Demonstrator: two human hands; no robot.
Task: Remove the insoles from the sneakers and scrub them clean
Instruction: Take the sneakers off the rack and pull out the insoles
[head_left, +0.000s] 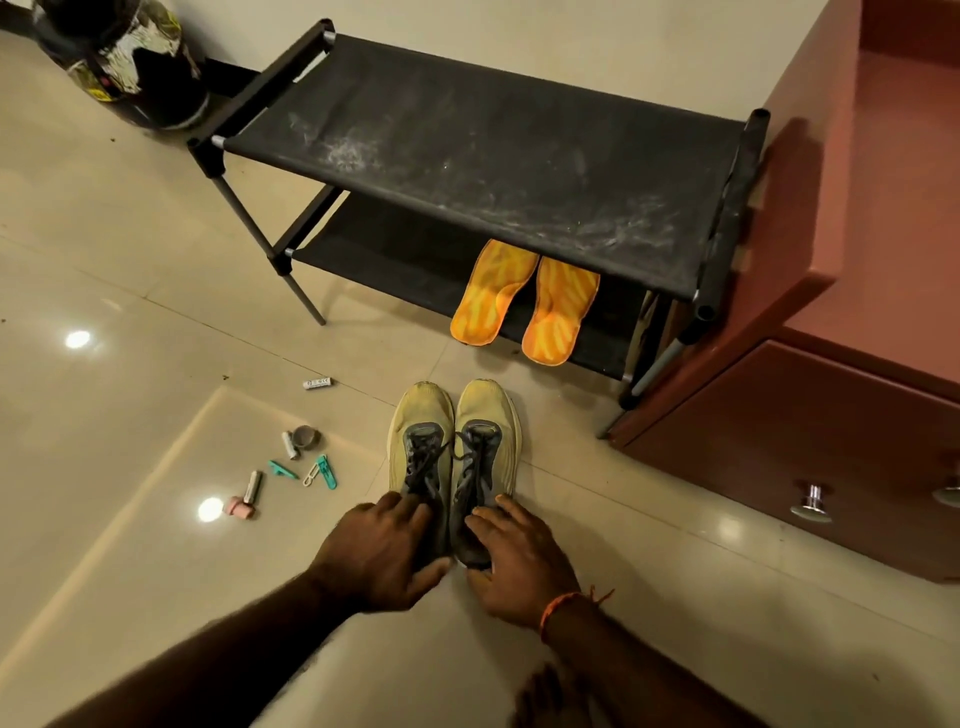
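Observation:
Two yellow-green sneakers with grey laces stand side by side on the tiled floor, toes pointing away from me: the left sneaker and the right sneaker. My left hand rests on the heel end of the left sneaker, fingers over its top and thumb round the heel. My right hand lies on the heel end of the right sneaker the same way. Two orange insoles lean on the lower shelf of the black shoe rack, toes hanging over its front edge.
A brown cabinet with drawer knobs stands close on the right. Small items lie on the floor to the left: batteries, a tape roll, green clips, a pink piece. A dark helmet sits at far left.

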